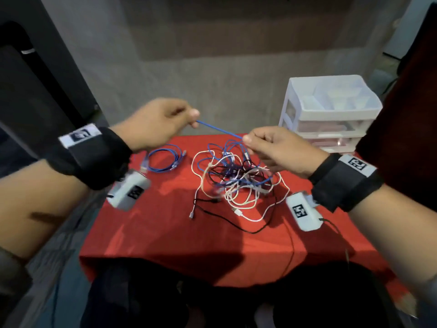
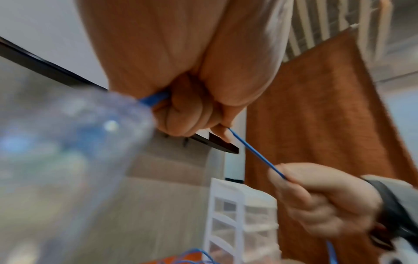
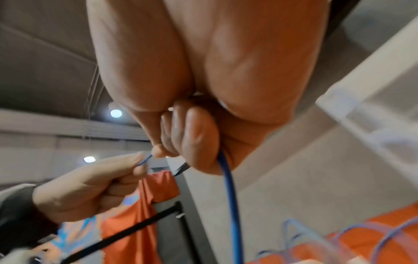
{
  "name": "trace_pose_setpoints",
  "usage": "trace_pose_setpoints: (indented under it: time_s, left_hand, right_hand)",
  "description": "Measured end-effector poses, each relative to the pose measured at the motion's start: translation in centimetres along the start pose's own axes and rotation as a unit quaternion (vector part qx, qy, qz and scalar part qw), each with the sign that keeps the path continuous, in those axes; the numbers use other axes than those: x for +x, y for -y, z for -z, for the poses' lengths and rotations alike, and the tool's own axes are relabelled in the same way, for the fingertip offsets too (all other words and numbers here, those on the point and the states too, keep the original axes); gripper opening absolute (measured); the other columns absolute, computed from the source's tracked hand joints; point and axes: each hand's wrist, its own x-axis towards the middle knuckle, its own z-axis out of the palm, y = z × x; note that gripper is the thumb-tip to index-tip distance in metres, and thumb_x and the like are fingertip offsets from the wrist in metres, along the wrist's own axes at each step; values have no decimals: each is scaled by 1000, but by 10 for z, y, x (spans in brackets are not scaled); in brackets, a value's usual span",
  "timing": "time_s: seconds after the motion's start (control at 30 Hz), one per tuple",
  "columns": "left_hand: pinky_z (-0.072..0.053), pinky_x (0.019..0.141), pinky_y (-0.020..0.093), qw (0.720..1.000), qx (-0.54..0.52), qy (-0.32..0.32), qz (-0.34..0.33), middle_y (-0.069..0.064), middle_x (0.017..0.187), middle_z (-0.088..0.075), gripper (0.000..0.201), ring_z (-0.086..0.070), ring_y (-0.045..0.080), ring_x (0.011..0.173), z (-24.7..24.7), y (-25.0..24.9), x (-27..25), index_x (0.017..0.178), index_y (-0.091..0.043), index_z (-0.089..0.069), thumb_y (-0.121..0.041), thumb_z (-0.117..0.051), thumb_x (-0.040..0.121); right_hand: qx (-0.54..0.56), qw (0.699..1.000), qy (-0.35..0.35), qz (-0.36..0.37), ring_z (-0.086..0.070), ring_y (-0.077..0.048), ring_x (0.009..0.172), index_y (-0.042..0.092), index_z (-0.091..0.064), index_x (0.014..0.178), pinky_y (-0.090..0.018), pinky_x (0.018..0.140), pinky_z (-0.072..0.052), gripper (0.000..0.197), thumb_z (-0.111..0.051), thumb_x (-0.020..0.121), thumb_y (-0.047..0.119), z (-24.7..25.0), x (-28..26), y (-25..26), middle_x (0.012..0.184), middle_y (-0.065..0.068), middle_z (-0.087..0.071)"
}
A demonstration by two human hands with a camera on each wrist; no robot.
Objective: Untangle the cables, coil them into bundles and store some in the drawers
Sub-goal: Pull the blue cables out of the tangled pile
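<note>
A thin blue cable (image 1: 220, 130) stretches taut between my two hands above the table. My left hand (image 1: 192, 118) pinches one end of it between thumb and finger; the left wrist view shows that hand (image 2: 222, 127) curled round the blue cable (image 2: 255, 153). My right hand (image 1: 247, 142) pinches the same cable lower down, and from it the blue cable (image 3: 231, 205) hangs down into the tangle. A tangle of white, black and blue cables (image 1: 236, 183) lies on the red tablecloth (image 1: 153, 233). A coiled blue cable (image 1: 163, 160) lies at the back left.
A white plastic drawer unit (image 1: 328, 114) with clear drawers stands at the table's back right corner, its drawers pushed in. A black cable (image 1: 290, 242) runs over the table's front edge. A grey wall is behind the table, dark furniture at left.
</note>
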Motion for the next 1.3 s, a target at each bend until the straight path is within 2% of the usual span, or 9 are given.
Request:
trace_pose_setpoints:
  time_s: [0.13,0.23,0.3,0.5,0.7,0.9,1.07,1.23,1.3]
  left_hand:
    - [-28,43,18,993,63,-85,56,1,52,-38,32,-38,7,42,32,45,-11,91,-13,-72,-32,-50,106]
    - [-41,54,20,991,89,-31,92,-1,54,-55,35,-46,4,48,16,68,-20,87,-13,-69,-34,-48,106]
    - [-46,64,31,987,113,19,109,2,69,-65,37,-57,16,66,-3,72,-20,85,-15,-64,-38,-45,107]
    - [-45,94,27,997,56,28,-54,3,121,-69,36,-63,16,109,-65,17,-10,124,-14,-64,-39,-45,106]
    - [-39,66,16,997,-20,26,-68,-10,63,-54,34,-50,-11,63,-87,-13,8,79,-28,-58,-36,-43,109]
    - [-38,60,18,997,68,-23,-33,-6,61,-56,34,-49,2,58,-20,30,3,78,-23,-61,-32,-46,108]
    - [-36,58,14,991,111,-76,24,-6,53,-52,33,-51,-1,55,3,60,-12,79,-20,-60,-26,-46,108]
    - [-50,83,37,988,133,1,81,11,94,-71,31,-67,28,90,-14,67,-18,102,-18,-67,-41,-47,105]
    - [-46,98,33,993,112,-12,17,11,121,-69,46,-64,26,111,-30,44,-16,127,-15,-63,-49,-46,101]
  right_hand:
    - [-30,999,-45,-7,-22,-13,44,23,-57,70,-22,46,-20,38,-55,105,39,37,-10,-19,58,-1,-27]
    - [-112,990,-83,8,-27,-7,41,16,-58,74,-21,43,-25,39,-53,105,37,36,-6,-23,51,9,-32]
    - [-146,982,-113,30,-34,-5,41,8,-58,77,-17,46,-28,39,-52,106,33,28,0,-22,47,13,-37]
    - [-200,969,-112,96,-40,-8,59,15,-53,70,-38,61,-38,39,-55,104,34,-8,24,-15,60,-3,-46]
    - [-199,969,-102,105,-35,-7,60,18,-48,67,-36,59,-34,39,-54,104,29,-10,26,-3,61,2,-40]
    - [-213,973,-61,62,-37,-1,57,9,-57,76,-25,59,-35,39,-55,105,34,33,2,-27,60,8,-42]
    - [-241,967,-73,47,-41,-11,60,6,-56,78,-36,61,-38,41,-56,104,38,45,2,-38,71,-23,-52]
    - [-292,951,-76,70,-44,-20,58,13,-50,73,-40,62,-41,41,-53,104,40,38,10,-33,63,-9,-49]
    - [-312,943,-76,89,-43,-17,58,12,-47,73,-39,61,-39,43,-53,104,41,29,17,-26,60,-3,-45]
